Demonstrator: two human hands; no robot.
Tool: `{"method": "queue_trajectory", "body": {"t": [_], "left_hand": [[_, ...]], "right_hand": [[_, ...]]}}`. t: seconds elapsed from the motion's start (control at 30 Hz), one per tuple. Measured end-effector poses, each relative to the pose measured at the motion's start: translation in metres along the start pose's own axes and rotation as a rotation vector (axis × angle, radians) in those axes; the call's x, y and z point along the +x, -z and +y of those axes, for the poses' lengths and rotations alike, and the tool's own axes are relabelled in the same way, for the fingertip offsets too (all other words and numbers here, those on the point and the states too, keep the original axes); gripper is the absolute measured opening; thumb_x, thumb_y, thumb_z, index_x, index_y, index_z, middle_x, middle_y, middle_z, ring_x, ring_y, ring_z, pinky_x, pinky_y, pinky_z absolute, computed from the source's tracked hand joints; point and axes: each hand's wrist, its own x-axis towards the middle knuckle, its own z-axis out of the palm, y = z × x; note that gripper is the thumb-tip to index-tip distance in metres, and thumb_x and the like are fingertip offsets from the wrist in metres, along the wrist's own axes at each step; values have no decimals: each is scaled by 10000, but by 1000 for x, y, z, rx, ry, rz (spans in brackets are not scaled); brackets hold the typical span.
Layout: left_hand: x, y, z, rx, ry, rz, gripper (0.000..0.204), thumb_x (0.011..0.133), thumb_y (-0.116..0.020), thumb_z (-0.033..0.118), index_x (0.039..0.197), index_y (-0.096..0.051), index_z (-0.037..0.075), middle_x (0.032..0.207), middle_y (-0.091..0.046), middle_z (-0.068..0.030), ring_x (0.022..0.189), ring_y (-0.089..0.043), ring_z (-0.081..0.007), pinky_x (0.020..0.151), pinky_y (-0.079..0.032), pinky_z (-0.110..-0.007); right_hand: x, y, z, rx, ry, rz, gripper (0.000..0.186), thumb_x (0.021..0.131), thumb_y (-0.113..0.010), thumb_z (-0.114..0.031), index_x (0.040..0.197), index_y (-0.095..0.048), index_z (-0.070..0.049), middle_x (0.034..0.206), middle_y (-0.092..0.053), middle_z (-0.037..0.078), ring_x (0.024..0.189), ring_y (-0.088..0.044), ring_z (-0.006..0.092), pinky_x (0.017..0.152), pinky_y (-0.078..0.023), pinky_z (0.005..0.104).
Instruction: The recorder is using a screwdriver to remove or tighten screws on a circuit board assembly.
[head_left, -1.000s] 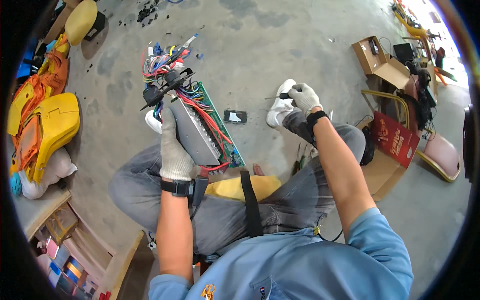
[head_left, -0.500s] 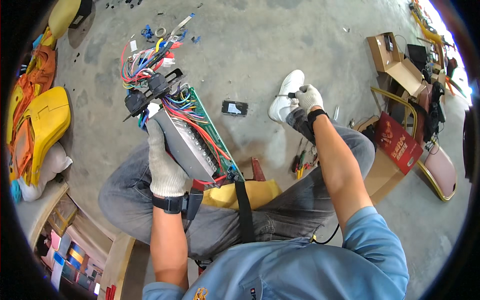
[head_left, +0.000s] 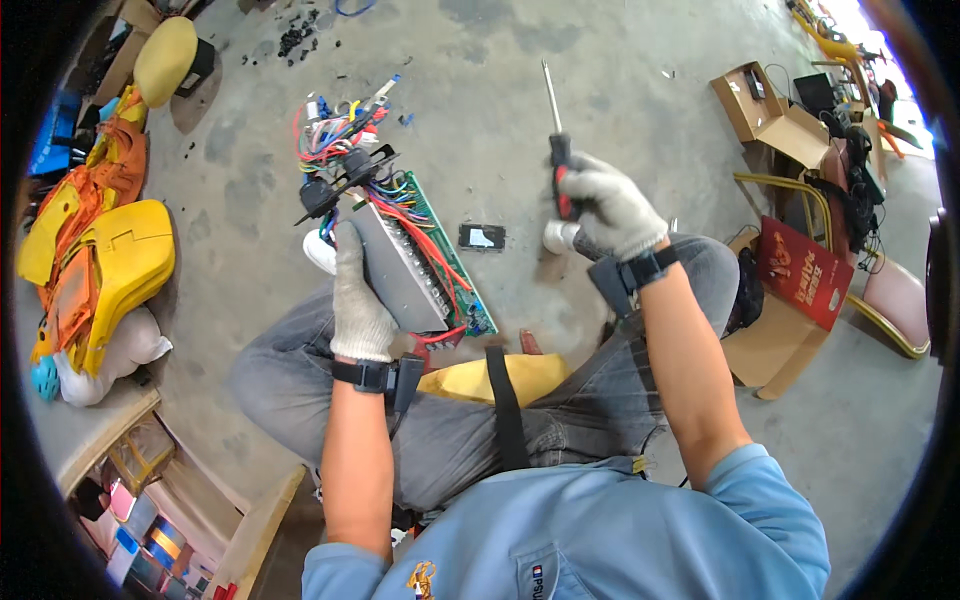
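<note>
My left hand (head_left: 360, 305), in a white knit glove, grips a circuit board assembly (head_left: 400, 265) by its grey metal plate. Its green board edge faces right, and red wires run along it. A tangle of coloured wires (head_left: 335, 130) and black connectors (head_left: 345, 180) spreads from its far end. To the right, my gloved right hand (head_left: 612, 207) is closed around the red and black handle of a screwdriver (head_left: 560, 160). The bare metal shaft points away from me, its tip in the air and apart from the board assembly.
A dark phone-like device (head_left: 482, 237) lies on the concrete floor between my hands. I sit on a yellow seat (head_left: 470, 380). Yellow and orange plastic parts (head_left: 120, 270) are piled at left. On the right are an open cardboard box (head_left: 775, 115), a red printed box (head_left: 800, 270) and a chair (head_left: 895, 300).
My right hand has lifted from beside the white shoe, and the screwdriver now points away from me. The left hand still holds the board assembly. The whole view has shifted somewhat.
</note>
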Motion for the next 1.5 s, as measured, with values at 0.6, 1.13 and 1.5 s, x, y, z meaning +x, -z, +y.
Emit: {"method": "queue_trajectory", "body": {"t": [0.6, 1.13, 1.5], "left_hand": [[-5, -7, 4, 101, -4, -127, 651, 998, -711, 661, 1339, -690, 108, 1193, -765, -86, 1047, -752, -246, 942, -644, -421], [2, 7, -10, 715, -62, -235, 869, 897, -831, 682, 1462, -615, 57, 1287, -709, -82, 1121, -669, -203, 1002, -546, -374], [12, 14, -13, 540, 61, -381, 654, 963, -869, 345, 1505, -580, 123, 1311, -718, -21, 1187, -682, -168, 1029, -569, -371]], "right_hand": [[-59, -113, 47, -758, 92, -149, 358, 942, -796, -298, 1157, -761, -15, 951, -771, 41, 884, -674, 116, 842, -539, 313], [-64, -102, 87, -903, 156, 98, 309, 944, -783, -301, 1099, -767, -34, 880, -768, 118, 815, -704, 191, 815, -553, 371], [-66, -101, 94, -688, 186, 50, 262, 964, -766, -192, 1141, -758, 1, 949, -799, 80, 868, -699, 130, 848, -563, 350]]}}
